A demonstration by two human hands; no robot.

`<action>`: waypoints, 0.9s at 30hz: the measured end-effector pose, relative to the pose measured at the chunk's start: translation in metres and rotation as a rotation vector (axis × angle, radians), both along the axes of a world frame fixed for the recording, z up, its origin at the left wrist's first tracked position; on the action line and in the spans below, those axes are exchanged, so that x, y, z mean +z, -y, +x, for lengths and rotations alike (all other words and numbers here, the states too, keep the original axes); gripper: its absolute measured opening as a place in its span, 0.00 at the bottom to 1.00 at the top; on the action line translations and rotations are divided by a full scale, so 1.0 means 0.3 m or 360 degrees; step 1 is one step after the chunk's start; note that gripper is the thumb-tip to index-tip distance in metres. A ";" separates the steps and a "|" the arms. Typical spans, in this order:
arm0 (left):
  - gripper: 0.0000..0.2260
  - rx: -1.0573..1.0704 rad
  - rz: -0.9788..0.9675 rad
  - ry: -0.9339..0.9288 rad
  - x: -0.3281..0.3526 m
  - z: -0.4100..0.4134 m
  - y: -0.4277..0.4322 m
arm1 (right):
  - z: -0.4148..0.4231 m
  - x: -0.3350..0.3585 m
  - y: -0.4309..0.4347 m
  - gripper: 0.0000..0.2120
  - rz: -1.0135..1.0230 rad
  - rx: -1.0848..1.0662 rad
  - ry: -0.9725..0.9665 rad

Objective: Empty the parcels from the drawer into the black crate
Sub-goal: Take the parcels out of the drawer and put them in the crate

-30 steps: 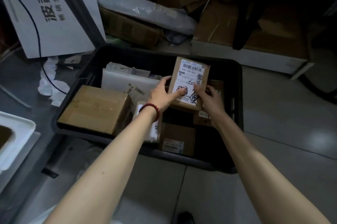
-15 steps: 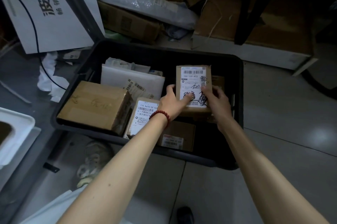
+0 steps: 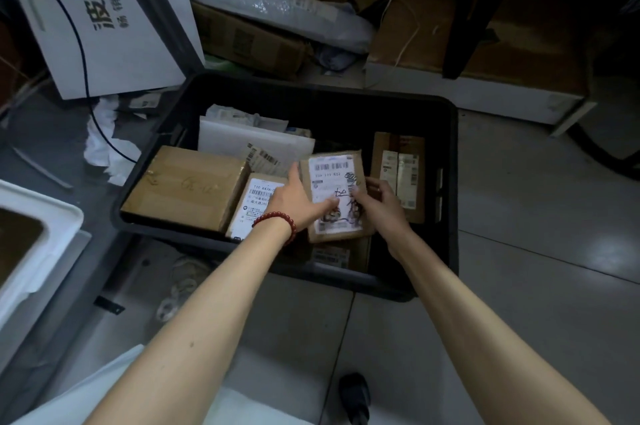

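The black crate stands on the floor and holds several parcels. Both hands hold a small cardboard parcel with a white label and black scribbles, lying nearly flat on other parcels near the crate's middle. My left hand, with a red bead bracelet on its wrist, grips the parcel's left edge with its thumb on the label. At the right edge, my right hand holds it with curled fingers. Around it lie a big brown box, a white-labelled parcel, a white padded envelope and a tall brown parcel.
A white tray-like container sits at the left edge. Behind the crate are a white printed box, cardboard boxes, a bubble-wrapped package and a white-edged board. A black cable and crumpled paper lie left of the crate.
The small parcel went from upright above the crate to lying almost flat on the parcels inside. Both hands came down and toward me with it.
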State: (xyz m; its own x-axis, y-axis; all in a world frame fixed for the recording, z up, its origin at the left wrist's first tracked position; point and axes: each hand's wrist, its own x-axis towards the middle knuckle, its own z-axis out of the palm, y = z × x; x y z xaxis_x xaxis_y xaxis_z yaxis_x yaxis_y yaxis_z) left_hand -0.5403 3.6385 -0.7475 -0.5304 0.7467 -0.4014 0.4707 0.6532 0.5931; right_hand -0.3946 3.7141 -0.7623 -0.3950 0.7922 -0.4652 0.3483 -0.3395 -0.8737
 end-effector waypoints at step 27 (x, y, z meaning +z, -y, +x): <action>0.39 -0.1016 -0.0269 -0.1048 -0.070 0.129 -0.008 | 0.143 -0.111 0.027 0.18 -0.0155 -0.0093 0.0368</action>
State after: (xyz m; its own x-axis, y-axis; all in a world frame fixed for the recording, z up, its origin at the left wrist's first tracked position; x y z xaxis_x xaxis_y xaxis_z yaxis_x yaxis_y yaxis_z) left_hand -0.5015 3.6408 -0.7686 -0.1990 0.9344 -0.2954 0.9781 0.2081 -0.0004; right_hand -0.3516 3.7059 -0.7955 -0.2241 0.7576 -0.6131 0.5122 -0.4437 -0.7354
